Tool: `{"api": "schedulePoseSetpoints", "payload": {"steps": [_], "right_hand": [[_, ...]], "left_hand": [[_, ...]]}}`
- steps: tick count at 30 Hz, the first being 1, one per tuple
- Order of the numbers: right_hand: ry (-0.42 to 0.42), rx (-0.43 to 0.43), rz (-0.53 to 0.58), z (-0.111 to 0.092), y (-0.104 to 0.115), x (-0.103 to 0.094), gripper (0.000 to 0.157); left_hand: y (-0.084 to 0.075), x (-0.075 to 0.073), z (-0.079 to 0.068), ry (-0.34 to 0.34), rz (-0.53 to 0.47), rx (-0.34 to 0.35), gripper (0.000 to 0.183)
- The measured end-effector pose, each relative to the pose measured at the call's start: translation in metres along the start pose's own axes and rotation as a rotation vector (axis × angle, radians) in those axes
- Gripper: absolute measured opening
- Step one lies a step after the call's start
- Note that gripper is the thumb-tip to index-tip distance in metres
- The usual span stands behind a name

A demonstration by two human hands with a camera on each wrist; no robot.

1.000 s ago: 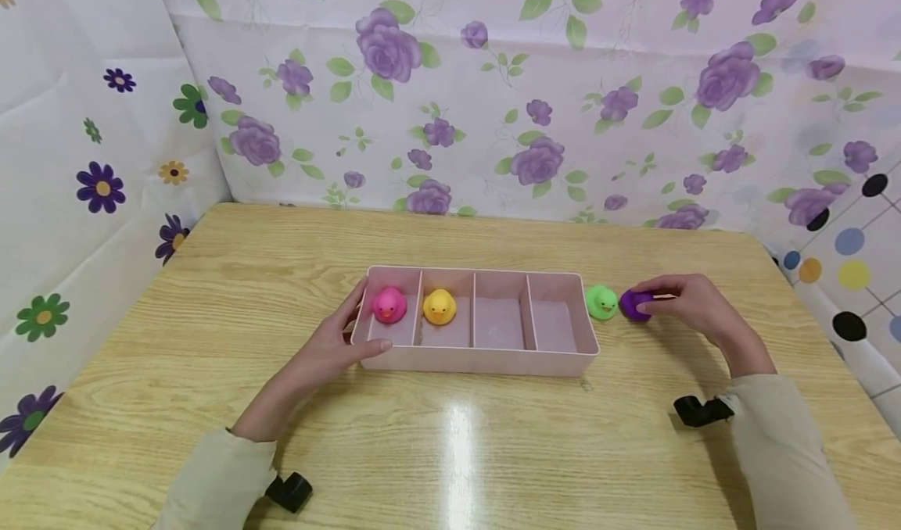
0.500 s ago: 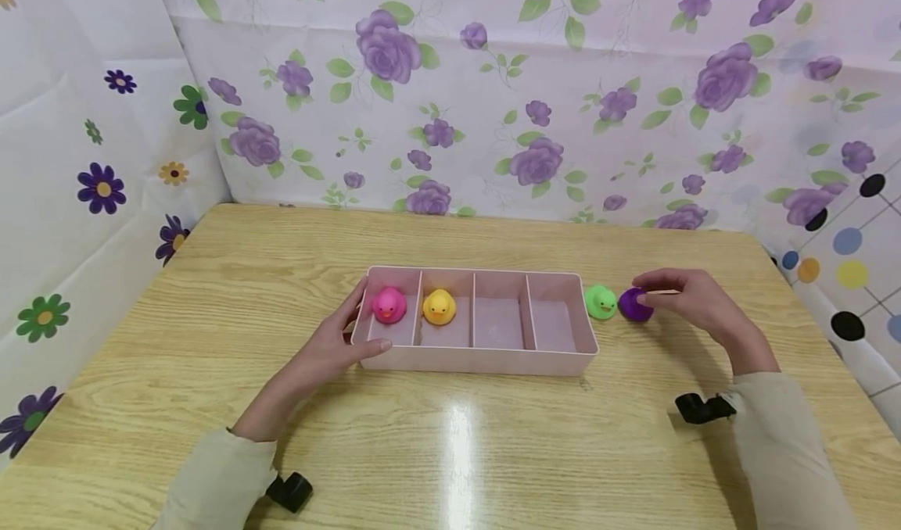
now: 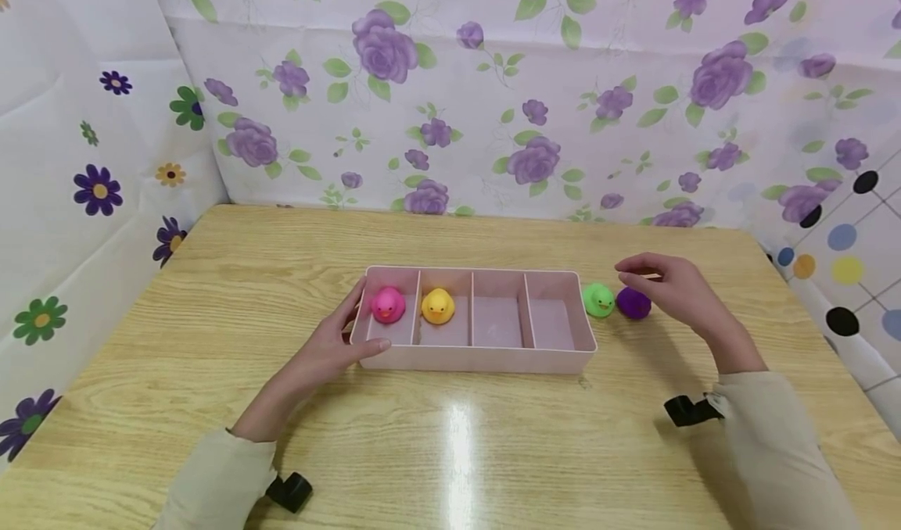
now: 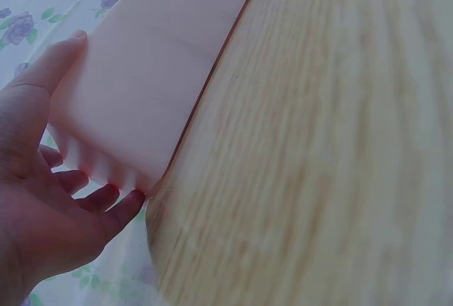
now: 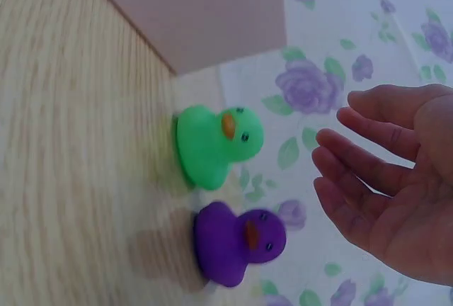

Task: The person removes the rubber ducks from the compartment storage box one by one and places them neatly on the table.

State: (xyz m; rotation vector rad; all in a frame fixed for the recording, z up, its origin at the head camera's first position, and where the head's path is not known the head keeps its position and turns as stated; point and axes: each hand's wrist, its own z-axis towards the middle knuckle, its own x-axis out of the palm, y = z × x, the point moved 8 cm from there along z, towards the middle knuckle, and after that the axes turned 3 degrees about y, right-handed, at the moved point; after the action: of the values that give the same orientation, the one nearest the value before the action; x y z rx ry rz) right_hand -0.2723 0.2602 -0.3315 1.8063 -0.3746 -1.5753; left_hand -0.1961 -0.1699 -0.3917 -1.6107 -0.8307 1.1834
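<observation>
My left hand (image 3: 331,350) grips the left end of a pink divided box (image 3: 486,360), thumb on the front side and fingers round the end wall. In the left wrist view its fingertips (image 4: 127,207) touch that wall. A pink rubber duck (image 3: 388,305) sits in the leftmost compartment, a yellow rubber duck (image 3: 438,306) in the one beside it. Just right of the box stand a green rubber duck (image 5: 212,143) and a purple rubber duck (image 5: 233,242) on the table. Above the purple duck my right hand (image 3: 676,291) hovers, holding nothing, its fingers relaxed and apart from both ducks.
The wooden table (image 3: 352,436) reaches back to a flowered cloth (image 3: 493,123). Another patterned cloth (image 3: 91,241) hangs along the left side. A black wrist mount (image 3: 693,410) sticks out from the right sleeve, and one (image 3: 289,492) from the left.
My right hand has let go of the purple duck and lifted up and slightly left, clear of it. The left hand and the box stay in place.
</observation>
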Motion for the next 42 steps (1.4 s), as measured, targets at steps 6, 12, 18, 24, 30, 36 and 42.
{"api": "schedulePoseSetpoints", "payload": {"steps": [6, 12, 18, 24, 30, 36, 42], "right_hand": [[0.02, -0.029, 0.001, 0.003, 0.027, 0.009, 0.039], [0.044, -0.032, -0.016, 0.008, 0.049, 0.024, 0.039], [0.07, -0.066, -0.024, 0.017, 0.067, 0.037, 0.038], [0.101, -0.129, -0.025, 0.029, 0.084, 0.045, 0.034], [0.13, -0.187, -0.035, 0.037, 0.103, 0.057, 0.029], [0.157, -0.232, -0.022, 0.042, 0.119, 0.07, 0.029], [0.187, -0.258, -0.004, 0.045, 0.133, 0.083, 0.031]], "left_hand": [[0.003, 0.0, 0.002, 0.0, 0.005, -0.001, 0.099], [0.004, 0.0, 0.003, -0.001, 0.007, -0.013, 0.1], [0.004, -0.001, 0.001, -0.002, 0.011, -0.011, 0.1], [0.003, -0.001, 0.0, -0.003, 0.015, -0.003, 0.1], [0.002, 0.0, 0.001, -0.005, 0.013, 0.0, 0.099], [0.002, -0.001, 0.001, -0.004, 0.013, -0.001, 0.1], [0.004, 0.0, 0.002, -0.008, 0.013, -0.002, 0.098]]}}
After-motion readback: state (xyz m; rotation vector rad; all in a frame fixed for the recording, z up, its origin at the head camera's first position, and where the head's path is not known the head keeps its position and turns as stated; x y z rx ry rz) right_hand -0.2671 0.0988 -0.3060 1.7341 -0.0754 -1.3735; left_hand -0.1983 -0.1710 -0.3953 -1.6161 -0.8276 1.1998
